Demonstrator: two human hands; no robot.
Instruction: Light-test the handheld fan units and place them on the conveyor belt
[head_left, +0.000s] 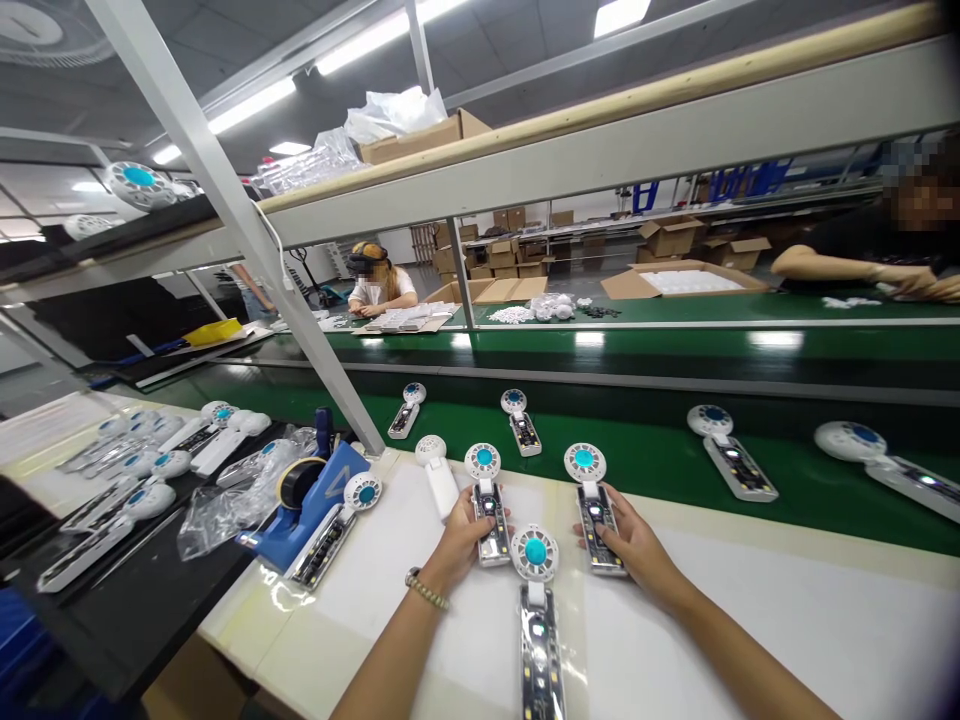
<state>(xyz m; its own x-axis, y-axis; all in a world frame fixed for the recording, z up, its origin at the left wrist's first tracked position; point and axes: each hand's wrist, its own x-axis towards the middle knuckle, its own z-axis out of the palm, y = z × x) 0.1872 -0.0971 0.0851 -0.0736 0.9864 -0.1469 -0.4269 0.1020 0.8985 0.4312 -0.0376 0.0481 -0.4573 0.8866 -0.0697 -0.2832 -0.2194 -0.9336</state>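
My left hand point(459, 540) is closed around the handle of an open handheld fan point(485, 492) with a white head and blue hub, lying on the white worktop point(750, 620). My right hand point(634, 545) grips the handle of a second such fan point(590, 495) beside it. A third fan point(537, 610) lies between my forearms, its circuit board exposed. A closed white fan point(437, 472) rests just left of my left hand.
A blue tape dispenser point(311, 500) with another fan point(337, 525) stands at the left, beside plastic bags and a black tray of several fans point(135, 480). More fans point(731, 450) ride the green conveyor point(660, 460). Other people work across the belt.
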